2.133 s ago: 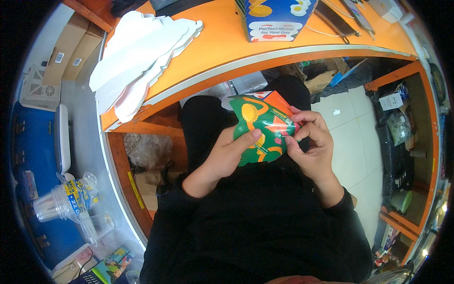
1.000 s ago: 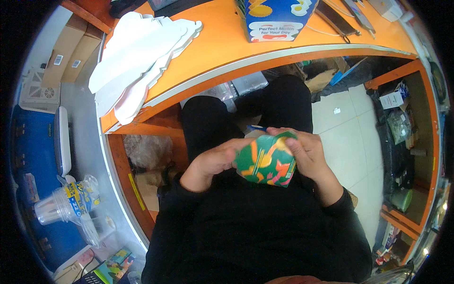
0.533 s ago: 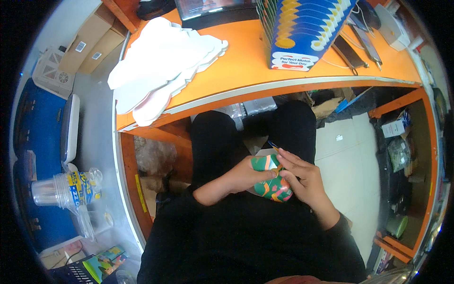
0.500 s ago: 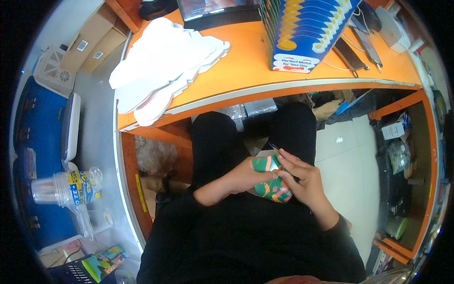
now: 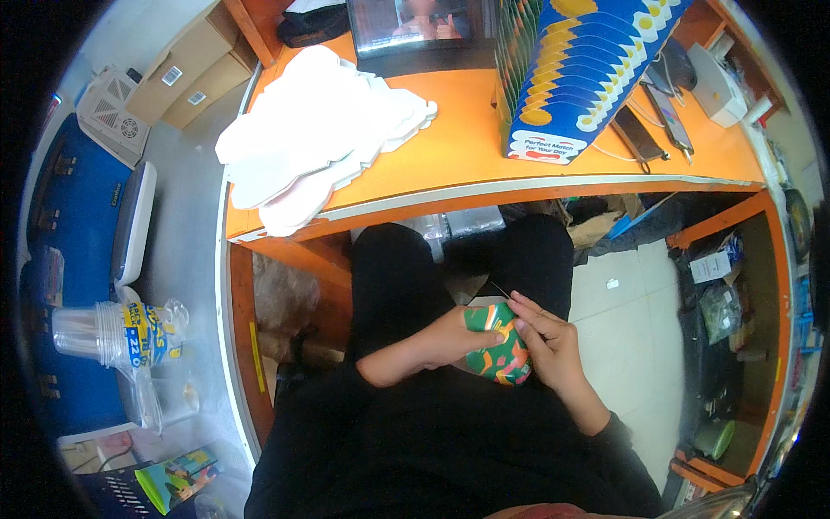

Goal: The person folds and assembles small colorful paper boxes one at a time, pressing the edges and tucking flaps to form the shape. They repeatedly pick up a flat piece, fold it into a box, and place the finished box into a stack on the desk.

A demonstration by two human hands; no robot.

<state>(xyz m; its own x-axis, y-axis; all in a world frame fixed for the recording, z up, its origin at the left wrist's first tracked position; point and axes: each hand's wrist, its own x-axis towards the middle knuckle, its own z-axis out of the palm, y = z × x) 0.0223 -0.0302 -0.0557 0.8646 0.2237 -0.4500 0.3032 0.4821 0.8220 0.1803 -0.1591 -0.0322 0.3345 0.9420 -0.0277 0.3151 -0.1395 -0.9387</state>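
Over my lap, my left hand (image 5: 451,336) grips a green piece with orange, pink and white shapes (image 5: 499,356), its thumb lying across the front. The piece looks rounded and paper-like, but its exact kind is unclear. At its right edge is my right hand (image 5: 548,339), with fingertips and thumb pinched together around a thin, dark, pointed tool (image 5: 502,291). The tip of this tool points up and to the left, just above the green piece. Whether the right fingers also touch the piece is hard to see.
Ahead on the orange desk (image 5: 467,117) are stacked white cut-out sheets (image 5: 320,130), a screen (image 5: 422,39), nested blue printed cartons (image 5: 579,86) and a phone (image 5: 667,121). Clear plastic cups (image 5: 91,336) stand at the left. Shelves with packets (image 5: 720,311) are at the right.
My right thumb and fingers have shifted from the front of the green piece to its right edge, so more of its pattern shows. The whole view has also tilted slightly upward.
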